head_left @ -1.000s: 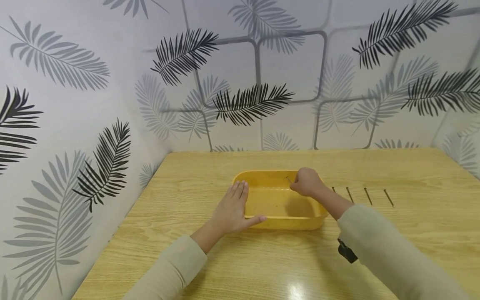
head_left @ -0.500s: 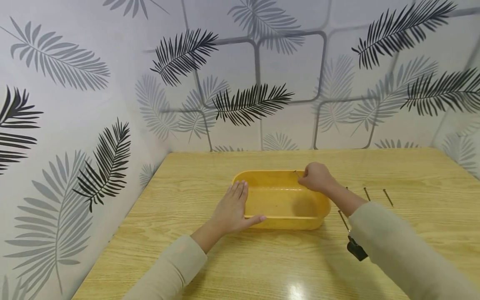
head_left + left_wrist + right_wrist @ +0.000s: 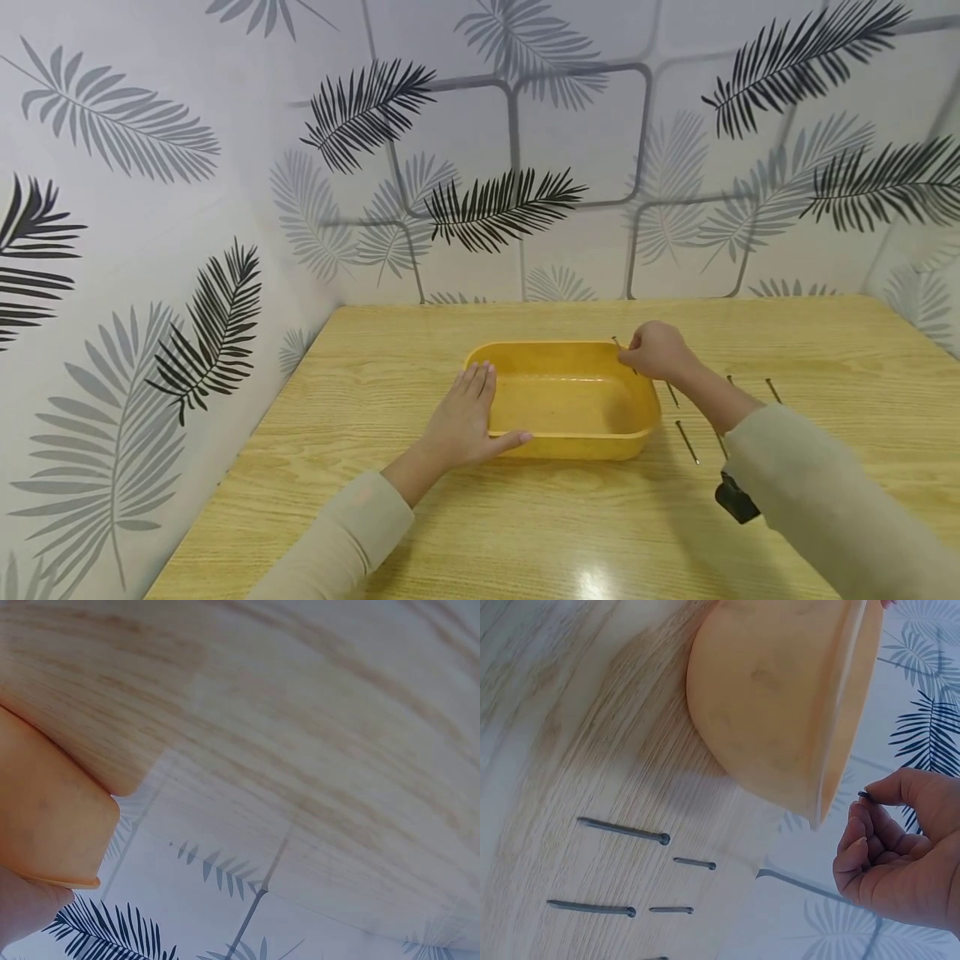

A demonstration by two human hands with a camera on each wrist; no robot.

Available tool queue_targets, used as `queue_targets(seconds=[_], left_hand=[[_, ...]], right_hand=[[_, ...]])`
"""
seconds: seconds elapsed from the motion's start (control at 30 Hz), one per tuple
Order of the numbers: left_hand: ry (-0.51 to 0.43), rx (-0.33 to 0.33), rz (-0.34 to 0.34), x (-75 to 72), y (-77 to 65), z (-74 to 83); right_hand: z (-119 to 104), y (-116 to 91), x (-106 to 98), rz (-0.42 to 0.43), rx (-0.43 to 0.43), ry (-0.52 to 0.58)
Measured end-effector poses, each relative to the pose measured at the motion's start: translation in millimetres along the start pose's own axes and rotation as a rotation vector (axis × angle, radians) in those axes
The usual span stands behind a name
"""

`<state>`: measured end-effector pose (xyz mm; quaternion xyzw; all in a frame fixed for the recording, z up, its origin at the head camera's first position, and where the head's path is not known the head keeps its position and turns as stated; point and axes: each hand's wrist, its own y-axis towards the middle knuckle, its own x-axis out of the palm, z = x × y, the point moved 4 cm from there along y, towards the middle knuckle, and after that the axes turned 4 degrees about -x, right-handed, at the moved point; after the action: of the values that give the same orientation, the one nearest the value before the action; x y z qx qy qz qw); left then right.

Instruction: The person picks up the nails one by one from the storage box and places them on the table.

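Note:
A yellow plastic tub [image 3: 562,404] rests on the wooden table. My left hand [image 3: 461,421] lies against its left end, fingers straight over the rim and thumb along the near side. Above the tub's back right corner, my right hand [image 3: 663,352] pinches a nail [image 3: 616,341] between thumb and forefinger. In the right wrist view, only the dark end of that nail [image 3: 864,795] pokes out from the right hand [image 3: 907,855]. The left wrist view shows part of the tub [image 3: 52,802] and a sliver of the left hand [image 3: 26,904].
Right of the tub, several loose nails lie on the table, among them a near nail [image 3: 687,442] and a farther nail [image 3: 672,395]; the right sleeve partly covers some. A black device [image 3: 737,500] is on the right wrist. Behind the table [image 3: 405,333] stands a leaf-patterned wall [image 3: 472,275].
My right hand has moved right and slightly back, from over the tub's inside to its right rim, with the nail still pinched. The left hand and the tub stay put.

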<state>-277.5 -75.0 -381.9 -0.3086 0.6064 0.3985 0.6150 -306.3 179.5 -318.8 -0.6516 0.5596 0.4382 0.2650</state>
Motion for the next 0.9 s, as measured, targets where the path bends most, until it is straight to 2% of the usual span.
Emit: queue_targets(seconds=[0.47, 0.9], left_hand=[[0.003, 0.007, 0.010, 2.7, 1.1, -2.1], [0.003, 0.015, 0.024, 2.5, 1.1, -2.6]], right_hand=[[19, -10, -12, -0.011, 0.076, 0.020], [43, -19, -16, -0.007, 0.082, 0.017]])
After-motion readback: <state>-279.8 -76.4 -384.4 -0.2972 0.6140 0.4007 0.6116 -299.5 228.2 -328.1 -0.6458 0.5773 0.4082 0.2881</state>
